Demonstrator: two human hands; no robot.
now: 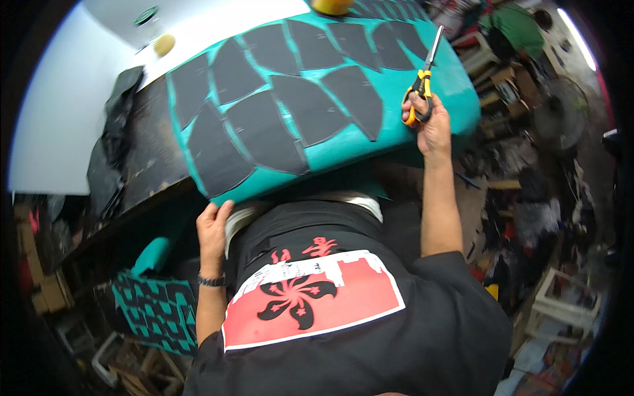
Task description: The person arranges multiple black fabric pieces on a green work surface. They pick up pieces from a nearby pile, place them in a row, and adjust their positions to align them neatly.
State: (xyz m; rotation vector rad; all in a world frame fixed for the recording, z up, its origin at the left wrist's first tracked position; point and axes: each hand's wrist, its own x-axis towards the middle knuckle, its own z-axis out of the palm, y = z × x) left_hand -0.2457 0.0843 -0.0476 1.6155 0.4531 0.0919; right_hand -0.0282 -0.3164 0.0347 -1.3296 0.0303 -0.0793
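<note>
Scissors (424, 78) in R hand (430, 125), L hand (212, 228) on teal fabric (343, 148) edge

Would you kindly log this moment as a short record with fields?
Left hand: left hand grips the near edge of the teal sheet
Right hand: right hand holds orange-handled scissors, blades pointing away over the sheet
Sheet: teal, covered with black leaf-shaped pieces, lying over a dark table
Other: white board at far left; yellow round object beyond the sheet
</note>
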